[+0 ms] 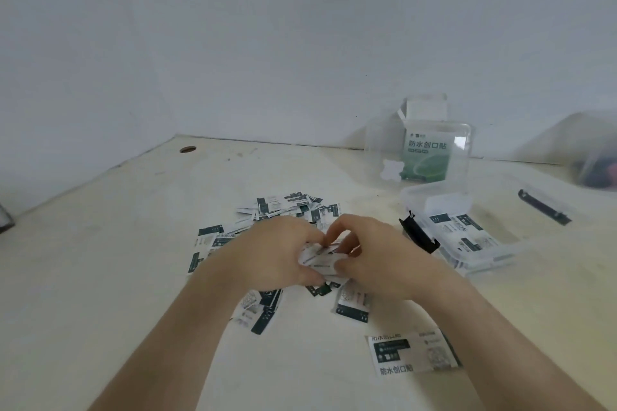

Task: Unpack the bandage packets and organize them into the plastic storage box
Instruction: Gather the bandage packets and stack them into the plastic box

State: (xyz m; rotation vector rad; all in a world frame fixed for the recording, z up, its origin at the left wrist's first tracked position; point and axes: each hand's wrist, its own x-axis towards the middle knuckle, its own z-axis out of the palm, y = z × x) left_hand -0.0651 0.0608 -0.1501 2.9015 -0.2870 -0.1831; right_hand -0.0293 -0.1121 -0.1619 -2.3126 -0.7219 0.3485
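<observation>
Fingers of the left hand (277, 250) and right hand (370, 260) pinch a stack of white-and-green paper bandage packets (319, 257) above the pale table (100, 277), near the clear plastic storage box (494, 260). Loosely squared, the slick stack could fan out and scatter if either grip slackens.

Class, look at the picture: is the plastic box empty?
No, a few packets lie flat inside the box.
</observation>
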